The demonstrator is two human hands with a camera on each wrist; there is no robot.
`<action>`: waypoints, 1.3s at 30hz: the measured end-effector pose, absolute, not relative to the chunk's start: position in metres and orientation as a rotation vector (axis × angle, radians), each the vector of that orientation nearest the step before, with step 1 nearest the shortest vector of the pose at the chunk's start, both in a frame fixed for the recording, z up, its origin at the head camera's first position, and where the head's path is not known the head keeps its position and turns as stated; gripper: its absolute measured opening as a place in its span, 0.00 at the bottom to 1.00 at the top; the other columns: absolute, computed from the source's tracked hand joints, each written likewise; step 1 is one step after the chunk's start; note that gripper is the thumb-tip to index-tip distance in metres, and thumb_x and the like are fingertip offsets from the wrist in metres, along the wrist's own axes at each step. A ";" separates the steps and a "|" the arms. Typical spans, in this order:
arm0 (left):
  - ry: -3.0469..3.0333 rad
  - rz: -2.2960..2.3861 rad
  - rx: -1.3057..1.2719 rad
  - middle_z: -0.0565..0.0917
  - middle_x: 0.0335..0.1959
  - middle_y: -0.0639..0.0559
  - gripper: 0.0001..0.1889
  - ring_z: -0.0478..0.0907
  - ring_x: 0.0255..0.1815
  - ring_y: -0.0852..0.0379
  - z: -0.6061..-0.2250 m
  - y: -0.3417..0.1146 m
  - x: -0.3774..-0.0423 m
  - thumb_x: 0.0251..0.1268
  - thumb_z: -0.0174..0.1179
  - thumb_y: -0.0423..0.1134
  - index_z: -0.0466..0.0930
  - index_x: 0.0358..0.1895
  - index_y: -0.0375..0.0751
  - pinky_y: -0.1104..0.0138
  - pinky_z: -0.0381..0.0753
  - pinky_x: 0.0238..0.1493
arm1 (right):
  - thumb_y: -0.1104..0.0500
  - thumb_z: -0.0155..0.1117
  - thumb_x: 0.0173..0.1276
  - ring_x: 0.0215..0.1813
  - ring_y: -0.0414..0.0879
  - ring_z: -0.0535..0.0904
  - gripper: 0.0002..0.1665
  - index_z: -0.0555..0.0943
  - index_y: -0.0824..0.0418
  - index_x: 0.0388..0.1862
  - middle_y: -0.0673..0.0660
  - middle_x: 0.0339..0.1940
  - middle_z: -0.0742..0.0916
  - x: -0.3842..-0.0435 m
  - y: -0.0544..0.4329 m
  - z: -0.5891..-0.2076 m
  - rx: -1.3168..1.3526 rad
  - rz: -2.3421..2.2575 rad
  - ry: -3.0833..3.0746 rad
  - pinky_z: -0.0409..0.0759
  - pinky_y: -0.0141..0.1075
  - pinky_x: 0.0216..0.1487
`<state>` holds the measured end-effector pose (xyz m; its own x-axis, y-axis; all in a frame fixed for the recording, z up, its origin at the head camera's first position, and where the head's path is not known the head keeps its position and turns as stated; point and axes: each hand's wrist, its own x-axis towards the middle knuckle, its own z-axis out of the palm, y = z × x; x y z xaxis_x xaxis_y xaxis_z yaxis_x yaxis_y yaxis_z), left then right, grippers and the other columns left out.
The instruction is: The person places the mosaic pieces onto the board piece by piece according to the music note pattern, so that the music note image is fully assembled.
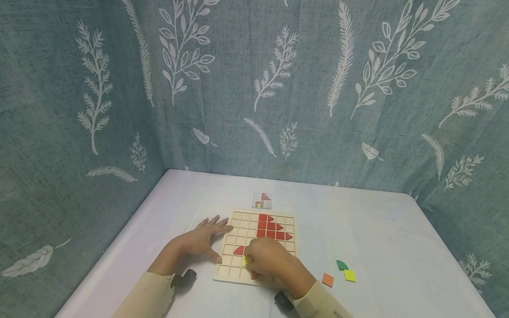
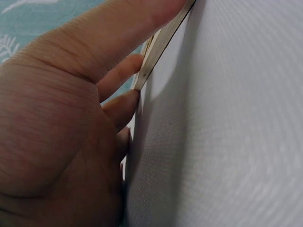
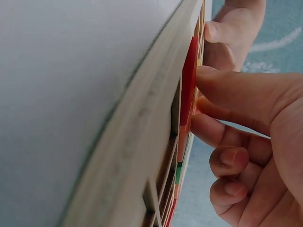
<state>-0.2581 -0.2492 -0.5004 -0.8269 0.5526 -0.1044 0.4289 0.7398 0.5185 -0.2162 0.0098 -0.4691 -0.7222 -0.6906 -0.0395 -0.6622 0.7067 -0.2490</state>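
Note:
A wooden grid board (image 1: 234,271) lies on the white table with red tiles (image 1: 267,226) in three stepped rows with pointed right ends. Lower on it are a red quarter-round tile (image 1: 239,251) and another red tile (image 1: 255,275), partly covered by the right hand. The right hand (image 1: 270,258) reaches over the board, thumb and forefinger pinching a yellow square tile (image 1: 244,261) at a grid cell. In the right wrist view, its other fingers (image 3: 229,156) curl clear of the board. My left hand (image 1: 200,240) rests with spread fingers along the left edge, thumb (image 2: 142,23) by the rim.
Behind the board lies a small pattern card (image 1: 262,201) with a printed grid. Right of the board are a green quarter-round tile (image 1: 342,265), a yellow square tile (image 1: 350,276) and an orange square tile (image 1: 328,279). A leaf-patterned curtain (image 1: 246,145) surrounds the table.

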 end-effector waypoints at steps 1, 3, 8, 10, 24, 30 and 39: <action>2.689 0.711 0.775 0.54 0.77 0.45 0.56 0.37 0.78 0.41 -0.500 -0.250 -0.258 0.31 0.75 0.64 0.65 0.73 0.52 0.44 0.31 0.73 | 0.56 0.73 0.51 0.24 0.37 0.69 0.09 0.80 0.48 0.21 0.40 0.19 0.74 -0.216 0.009 -0.469 -1.120 -0.343 2.782 0.70 0.30 0.27; 2.689 0.710 0.778 0.53 0.77 0.45 0.56 0.36 0.78 0.42 -0.501 -0.250 -0.259 0.31 0.75 0.64 0.64 0.73 0.52 0.45 0.31 0.73 | 0.58 0.72 0.53 0.23 0.36 0.68 0.10 0.79 0.47 0.19 0.39 0.18 0.74 -0.214 0.008 -0.469 -1.154 -0.394 2.768 0.70 0.28 0.26; 2.685 0.720 0.807 0.53 0.77 0.45 0.56 0.36 0.78 0.41 -0.503 -0.251 -0.260 0.32 0.74 0.65 0.64 0.73 0.52 0.44 0.31 0.73 | 0.59 0.66 0.57 0.17 0.35 0.61 0.19 0.70 0.47 0.12 0.39 0.10 0.66 -0.207 0.005 -0.471 -1.248 -0.480 2.725 0.62 0.28 0.19; 2.687 0.722 0.810 0.54 0.77 0.45 0.56 0.37 0.78 0.41 -0.503 -0.251 -0.261 0.32 0.74 0.65 0.64 0.73 0.52 0.44 0.31 0.73 | 0.59 0.66 0.58 0.16 0.36 0.58 0.21 0.67 0.48 0.11 0.41 0.08 0.63 -0.206 0.005 -0.472 -1.270 -0.474 2.736 0.59 0.29 0.17; 2.699 0.716 0.765 0.55 0.77 0.45 0.56 0.37 0.78 0.41 -0.501 -0.248 -0.261 0.30 0.75 0.65 0.66 0.72 0.51 0.43 0.32 0.73 | 0.55 0.68 0.62 0.31 0.33 0.74 0.02 0.86 0.48 0.33 0.37 0.28 0.80 -0.219 0.035 -0.464 -1.134 -0.451 2.777 0.79 0.31 0.37; 2.696 0.697 0.735 0.55 0.77 0.46 0.57 0.37 0.78 0.42 -0.502 -0.246 -0.262 0.30 0.76 0.65 0.65 0.72 0.53 0.45 0.32 0.74 | 0.55 0.70 0.60 0.36 0.34 0.78 0.06 0.88 0.50 0.37 0.37 0.32 0.83 -0.223 0.072 -0.464 -1.063 -0.442 2.831 0.81 0.35 0.42; 2.689 0.735 0.724 0.55 0.77 0.45 0.57 0.37 0.78 0.41 -0.504 -0.247 -0.261 0.29 0.76 0.65 0.66 0.72 0.54 0.44 0.31 0.73 | 0.56 0.72 0.59 0.38 0.38 0.78 0.08 0.86 0.52 0.38 0.38 0.31 0.82 -0.217 0.131 -0.460 -0.858 -0.441 2.892 0.80 0.41 0.44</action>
